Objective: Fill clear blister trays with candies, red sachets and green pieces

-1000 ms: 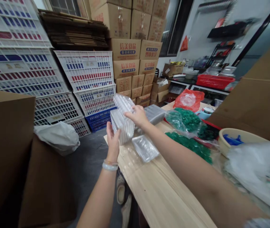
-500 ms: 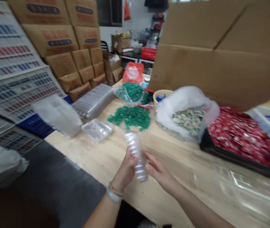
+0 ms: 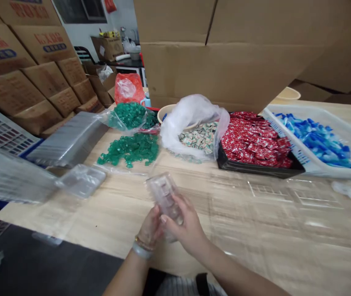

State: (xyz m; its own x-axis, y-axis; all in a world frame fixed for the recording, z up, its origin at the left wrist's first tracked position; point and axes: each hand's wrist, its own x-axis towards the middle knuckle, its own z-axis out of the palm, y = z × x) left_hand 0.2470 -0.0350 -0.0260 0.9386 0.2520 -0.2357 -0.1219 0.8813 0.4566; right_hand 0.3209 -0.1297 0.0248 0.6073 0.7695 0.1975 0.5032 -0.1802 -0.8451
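Observation:
Clear plastic trays (image 3: 163,190), seemingly a small stack, are held in front of me above the wooden table. My right hand (image 3: 190,226) is closed on their right side, with the thumb across the near end. My left hand (image 3: 151,226), with a bracelet and a pale bangle at its wrist, supports the lower left edge; its fingers are partly hidden and blurred. More clear trays (image 3: 271,191) lie on the table to the right of my hands. Beyond the held trays is a loose pile of green pieces (image 3: 132,149).
A white bag of small packets (image 3: 194,107), a black tray (image 3: 255,169) of red packets and a white basket (image 3: 305,162) with blue pieces line the back. At left stand stacked clear plastic (image 3: 67,135), a single clear tray (image 3: 83,181) and cardboard boxes (image 3: 42,45).
My view has swung to the right, bringing the blue pieces fully in sight. The held trays have turned from edge-on to face up, and my right hand has closed on them.

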